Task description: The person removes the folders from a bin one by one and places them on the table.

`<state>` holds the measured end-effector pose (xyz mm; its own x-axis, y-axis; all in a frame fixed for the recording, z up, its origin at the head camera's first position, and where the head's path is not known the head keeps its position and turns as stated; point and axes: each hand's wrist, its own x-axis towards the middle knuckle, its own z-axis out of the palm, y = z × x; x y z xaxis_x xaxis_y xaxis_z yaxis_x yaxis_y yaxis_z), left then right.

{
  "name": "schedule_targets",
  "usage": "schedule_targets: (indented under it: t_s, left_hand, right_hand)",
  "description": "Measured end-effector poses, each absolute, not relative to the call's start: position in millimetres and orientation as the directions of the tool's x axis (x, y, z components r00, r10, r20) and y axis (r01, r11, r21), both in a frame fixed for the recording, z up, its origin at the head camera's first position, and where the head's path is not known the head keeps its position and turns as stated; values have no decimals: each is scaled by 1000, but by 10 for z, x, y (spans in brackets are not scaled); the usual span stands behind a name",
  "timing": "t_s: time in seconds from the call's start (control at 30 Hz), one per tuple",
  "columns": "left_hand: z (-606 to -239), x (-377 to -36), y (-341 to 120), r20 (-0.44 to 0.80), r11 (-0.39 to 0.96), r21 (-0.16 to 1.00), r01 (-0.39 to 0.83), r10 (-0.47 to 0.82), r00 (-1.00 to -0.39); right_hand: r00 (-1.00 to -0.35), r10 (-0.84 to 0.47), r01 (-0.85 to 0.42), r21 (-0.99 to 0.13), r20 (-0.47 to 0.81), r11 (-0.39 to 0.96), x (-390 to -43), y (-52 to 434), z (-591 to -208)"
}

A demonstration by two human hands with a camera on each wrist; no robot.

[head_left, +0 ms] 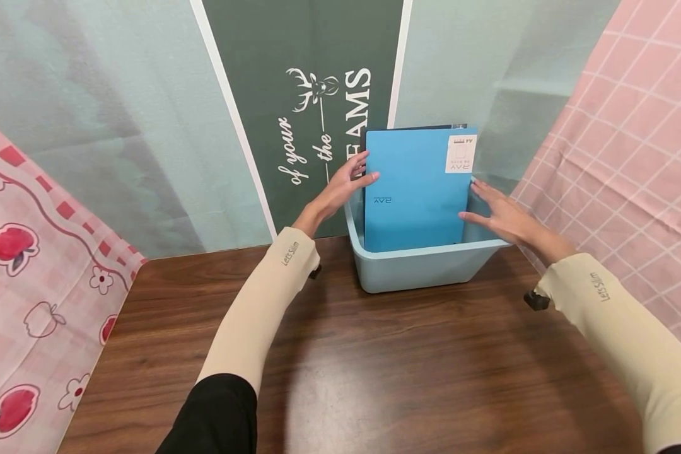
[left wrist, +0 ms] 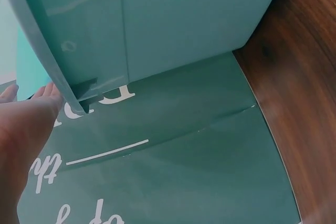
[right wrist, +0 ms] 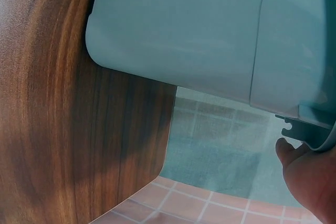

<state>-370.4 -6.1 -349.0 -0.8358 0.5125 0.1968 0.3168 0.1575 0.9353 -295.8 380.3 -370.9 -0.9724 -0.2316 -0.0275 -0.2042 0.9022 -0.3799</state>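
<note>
A blue A4 file folder (head_left: 417, 195) with a white label (head_left: 460, 154) stands upright inside a light blue plastic bin (head_left: 420, 271). Behind its top edge shows a strip of a dark folder (head_left: 425, 128) with a metal-looking piece. My left hand (head_left: 343, 186) is at the folder's left edge, its thumb over the front face and its fingers extended beside the edge. On the other side, my right hand (head_left: 502, 214) spreads its fingers, fingertips and thumb right at the folder's right edge. In the wrist views the bin's wall (left wrist: 178, 19) hides most of both hands' fingers.
The bin stands on a brown wooden table (head_left: 340, 353) near its back edge. Behind it hangs a green cloth (head_left: 318, 38) with white lettering. Pink checked cloth (head_left: 630, 139) hangs at the right, apple-patterned cloth (head_left: 40, 302) at the left.
</note>
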Motion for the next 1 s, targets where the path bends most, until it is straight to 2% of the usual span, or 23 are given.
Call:
schedule_targets:
  t_s: [0.6, 1.0]
  left_hand:
    - [-3459, -3729, -11, 148, 145, 960, 242, 470, -870]
    - [-3462, -3762, 19, 119, 166, 961, 221, 474, -872]
  right_hand:
    - [-974, -224, -198, -378, -26, 904, -2958, 3797, -3701]
    - [-976, -219, -193, -387, -24, 902, -2963, 3790, -3706]
